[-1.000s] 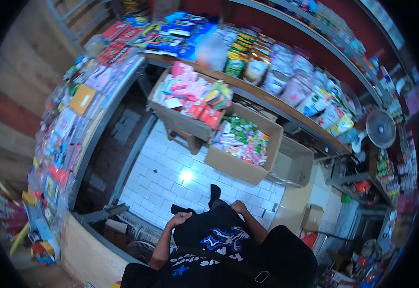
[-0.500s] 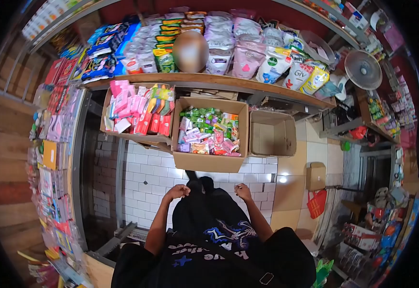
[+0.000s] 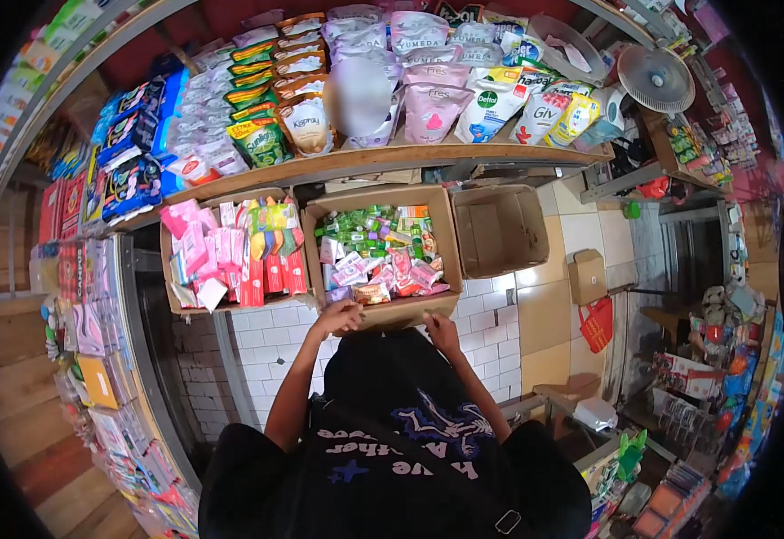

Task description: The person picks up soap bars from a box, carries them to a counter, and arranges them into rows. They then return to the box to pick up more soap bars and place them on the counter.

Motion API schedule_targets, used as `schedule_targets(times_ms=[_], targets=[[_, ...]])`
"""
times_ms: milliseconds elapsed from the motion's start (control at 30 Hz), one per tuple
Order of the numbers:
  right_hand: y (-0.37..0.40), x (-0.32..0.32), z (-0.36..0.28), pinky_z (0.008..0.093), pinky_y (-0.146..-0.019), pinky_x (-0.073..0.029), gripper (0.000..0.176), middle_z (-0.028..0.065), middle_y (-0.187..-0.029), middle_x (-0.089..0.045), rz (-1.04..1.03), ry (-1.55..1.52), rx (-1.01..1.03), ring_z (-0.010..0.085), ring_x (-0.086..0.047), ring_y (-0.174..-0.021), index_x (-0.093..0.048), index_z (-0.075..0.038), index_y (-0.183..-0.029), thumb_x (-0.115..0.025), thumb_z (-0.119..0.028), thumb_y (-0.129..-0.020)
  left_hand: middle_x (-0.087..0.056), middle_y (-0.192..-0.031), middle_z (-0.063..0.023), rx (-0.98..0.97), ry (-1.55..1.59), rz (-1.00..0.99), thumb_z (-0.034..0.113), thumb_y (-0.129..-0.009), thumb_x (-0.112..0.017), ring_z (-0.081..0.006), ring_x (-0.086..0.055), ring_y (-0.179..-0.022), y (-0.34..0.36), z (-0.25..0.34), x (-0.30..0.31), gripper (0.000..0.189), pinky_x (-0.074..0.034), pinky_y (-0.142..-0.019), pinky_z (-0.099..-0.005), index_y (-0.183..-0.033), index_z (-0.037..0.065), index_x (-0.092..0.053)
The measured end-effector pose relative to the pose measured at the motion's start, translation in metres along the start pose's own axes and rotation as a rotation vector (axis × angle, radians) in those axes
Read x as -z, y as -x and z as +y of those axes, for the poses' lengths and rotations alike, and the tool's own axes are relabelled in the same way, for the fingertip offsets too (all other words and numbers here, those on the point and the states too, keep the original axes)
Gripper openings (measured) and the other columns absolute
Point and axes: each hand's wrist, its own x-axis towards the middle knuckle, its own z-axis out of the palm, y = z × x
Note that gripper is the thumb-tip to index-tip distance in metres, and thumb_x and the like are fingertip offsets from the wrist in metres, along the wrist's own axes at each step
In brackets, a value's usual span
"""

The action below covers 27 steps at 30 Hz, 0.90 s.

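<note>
My left hand is at the near left corner of the middle cardboard box, fingers curled. My right hand is by the same box's near right side, also with bent fingers. Whether either hand grips the cardboard is too small to tell. Inside the box lie green bottles at the back and pink and white packets toward the front. To its left, another box holds pink packs and red boxes.
An open brown box stands to the right. Behind the boxes runs a wooden shelf edge with refill pouches. A fan, a red bag and a small carton are at the right. Packaged goods line the left.
Both hands have moved forward to the near edge of the middle box. The view has come closer to the shelf, and the boxes appear further left.
</note>
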Motion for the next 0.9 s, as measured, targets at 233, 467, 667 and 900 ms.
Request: schedule_targets(times_ms=[233,467,667,900], targets=[[-0.017,0.015,-0.059,0.0353,-0.056,-0.047,0.028,0.0115,-0.066,-0.062,0.212,-0.072,-0.053,0.0206,-0.060,-0.058,-0.061,0.001,-0.086,-0.060,-0.027,-0.091,-0.063,-0.078,-0.0051,-0.084,-0.119,0.030,0.036,-0.093,-0.058,-0.0121,-0.061,-0.061,-0.052,-0.001,0.032,0.035,-0.048,-0.054,-0.0266,-0.106,0.003,-0.060],[-0.032,0.013,-0.060,0.0343,-0.064,-0.051,0.019,0.0140,-0.079,-0.066,0.295,-0.098,-0.005,0.0222,-0.066,-0.071,-0.060,0.000,-0.093,-0.065,-0.017,-0.087,-0.064,-0.078,-0.0077,-0.189,-0.238,0.235,0.032,-0.088,-0.064,-0.0154,-0.061,-0.070,-0.099,-0.050,0.049,0.031,-0.049,-0.060,-0.0309,-0.098,0.003,-0.062],[-0.042,0.019,-0.063,0.0325,-0.064,-0.051,0.015,0.0132,-0.078,-0.066,0.333,-0.062,0.001,0.0227,-0.065,-0.070,-0.059,0.000,-0.091,-0.067,-0.009,-0.082,-0.063,-0.078,-0.0042,-0.125,-0.252,0.290,0.024,-0.092,-0.060,-0.0092,-0.056,-0.065,-0.119,-0.043,0.052,0.023,-0.046,-0.057,-0.0264,-0.102,0.004,-0.061],[-0.083,0.019,-0.038,0.0383,-0.061,-0.051,0.018,0.0144,-0.076,-0.066,0.396,-0.013,0.074,0.0286,-0.065,-0.067,-0.058,0.000,-0.096,-0.065,-0.007,-0.081,-0.062,-0.075,-0.0023,-0.110,-0.245,0.287,0.029,-0.092,-0.060,-0.0094,-0.056,-0.065,-0.120,-0.041,0.048,0.028,-0.047,-0.058,-0.0250,-0.104,0.004,-0.062]])
